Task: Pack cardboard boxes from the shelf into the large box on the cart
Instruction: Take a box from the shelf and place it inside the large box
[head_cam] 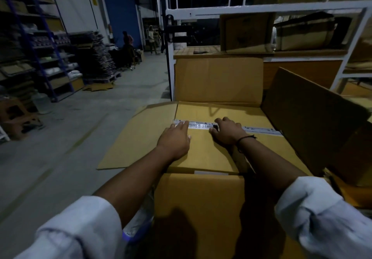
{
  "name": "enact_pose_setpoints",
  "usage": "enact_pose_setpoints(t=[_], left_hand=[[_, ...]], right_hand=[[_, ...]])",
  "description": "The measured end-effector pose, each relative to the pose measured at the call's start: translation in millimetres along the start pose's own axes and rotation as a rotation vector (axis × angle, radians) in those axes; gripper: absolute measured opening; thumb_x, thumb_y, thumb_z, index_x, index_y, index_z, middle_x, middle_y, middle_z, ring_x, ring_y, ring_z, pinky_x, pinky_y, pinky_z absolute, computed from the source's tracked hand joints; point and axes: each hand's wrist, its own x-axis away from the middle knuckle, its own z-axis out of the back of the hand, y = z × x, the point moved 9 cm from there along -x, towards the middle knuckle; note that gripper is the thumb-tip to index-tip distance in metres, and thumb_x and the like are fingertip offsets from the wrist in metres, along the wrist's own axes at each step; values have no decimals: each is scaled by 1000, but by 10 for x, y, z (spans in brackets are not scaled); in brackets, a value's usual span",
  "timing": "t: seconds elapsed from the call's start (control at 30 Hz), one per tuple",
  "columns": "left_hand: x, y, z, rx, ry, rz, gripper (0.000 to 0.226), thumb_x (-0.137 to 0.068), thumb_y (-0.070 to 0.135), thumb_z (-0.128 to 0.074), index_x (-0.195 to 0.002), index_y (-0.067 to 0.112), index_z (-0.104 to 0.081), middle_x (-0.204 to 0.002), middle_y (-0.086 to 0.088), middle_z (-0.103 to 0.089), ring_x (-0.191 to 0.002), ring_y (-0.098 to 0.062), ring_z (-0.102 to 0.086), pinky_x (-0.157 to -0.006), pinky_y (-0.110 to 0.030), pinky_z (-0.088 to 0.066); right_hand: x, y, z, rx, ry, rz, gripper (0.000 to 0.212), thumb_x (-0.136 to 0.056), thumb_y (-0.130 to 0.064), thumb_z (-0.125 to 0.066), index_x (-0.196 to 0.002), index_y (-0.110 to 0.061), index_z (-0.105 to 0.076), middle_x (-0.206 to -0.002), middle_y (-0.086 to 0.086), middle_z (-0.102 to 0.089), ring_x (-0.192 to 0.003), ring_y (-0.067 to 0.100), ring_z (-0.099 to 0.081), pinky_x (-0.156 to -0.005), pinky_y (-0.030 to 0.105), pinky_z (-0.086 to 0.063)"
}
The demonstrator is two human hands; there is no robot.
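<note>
Far L edge: blue racking (40,43) loaded w/ cartons & trays, a brown crate (18,117) at its foot. Right of that, bare concrete floor (80,129) runs as an open aisle from lower L up to centre-top. A stack of flattened cartons (96,57) sits on its L side & two people (128,39) stand far back. The aisle's R edge is the white shelf (170,71) post and the large box (199,208), centre frame, all 4 flaps open. Its L flap (141,136) lies out flat over the aisle, far flap (219,79) stands up against the shelf, near flap hangs down toward the camera, R flap (312,117) stands tilted. Inside sits the taped box (209,154), lid abt level w/ the rim. Left hand (175,140) lies flat on that lid, fingers straight, tips on the tape strip (198,125), holding nothing. Right hand (227,132), just beside it w/ a black band (244,138) at the wrist, has fingers bent down onto the tape. There's a small dark spot by its thumb, so can't tell if it pinches smth. Upper R: more cartons (245,33) on the shelf's wooden deck. Light is dim throughout.
</note>
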Motion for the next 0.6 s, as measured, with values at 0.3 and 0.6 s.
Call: enact_pose_setpoints(t=[0.3,0.6], left_hand=[[-239,561,481,-68,85,-137,53,-109,28,-33,-160,15,-27,-166,-9,-32,-152,-38,-26,-124,-51,-21],[-22,974,1198,19,359,-193,34,-101,16,-46,-133,12,-57,-130,-10,-59,-125,-28,-52,-119,-49,-33]], right_hand=[[303,-151,931,41,339,55,14,-94,-26,-67,-103,-16,-68,-107,7,-60,-89,27,-59,-84,45,-56],[786,-209,1531,-19,557,100,26,-100,-43,-60,-100,-19,-70,-96,1,-64,-83,15,-57,-77,30,-51]])
